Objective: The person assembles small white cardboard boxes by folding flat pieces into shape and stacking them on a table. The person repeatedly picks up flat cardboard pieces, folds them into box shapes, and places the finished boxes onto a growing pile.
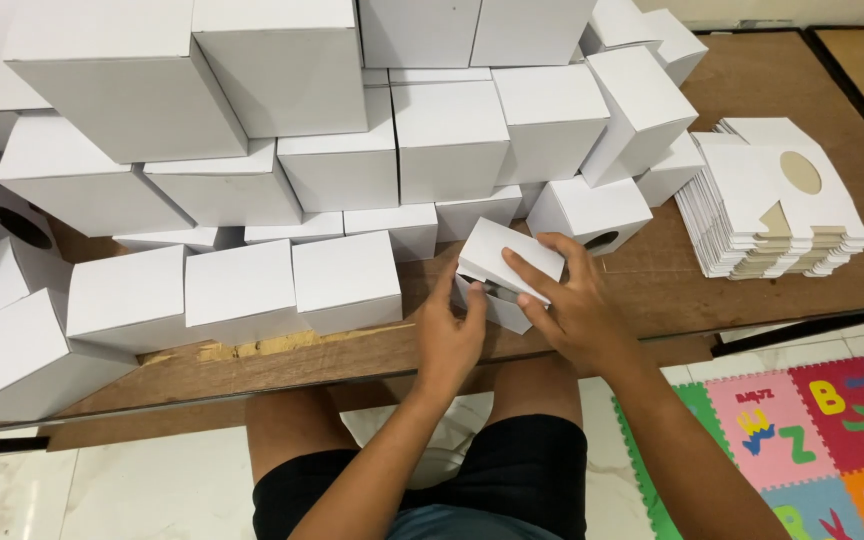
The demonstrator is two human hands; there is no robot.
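Both hands closed on one small white cardboard box (500, 272) at the near edge of the wooden table (752, 130): left hand (449, 335) pinching its left end, right hand (574, 305) with fingers spread over the top flap. Flap perhaps half-tucked, hard to tell. Wall of finished white boxes (352, 150) behind, stack of flat box blanks (777, 200) to the right.

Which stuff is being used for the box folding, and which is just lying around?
In use:
- small white cardboard box, held by left hand and right hand
- stack of flat white cardboard blanks
- wall of folded white boxes

Lying about:
- colourful foam letter mat
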